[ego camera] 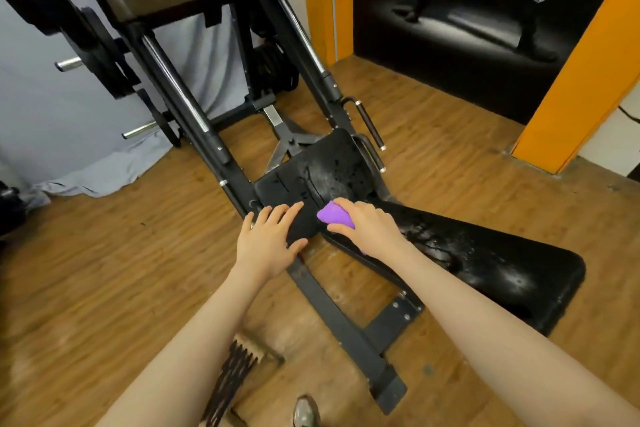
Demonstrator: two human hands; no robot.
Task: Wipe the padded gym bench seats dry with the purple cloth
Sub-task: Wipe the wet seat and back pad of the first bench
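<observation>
1. The long back pad point(485, 253) lies wet and beaded, glossy vinyl that looks slick.
2. The smaller seat pad point(322, 170) beyond it also shows droplets.
3. The left hand point(270, 239) rests flat on the seat pad's near edge, fingers straight.
4. The right hand point(367, 222) grips the purple cloth point(334, 215), bunched where the pads meet; it looks soft and light, best held gathered under the palm.
</observation>
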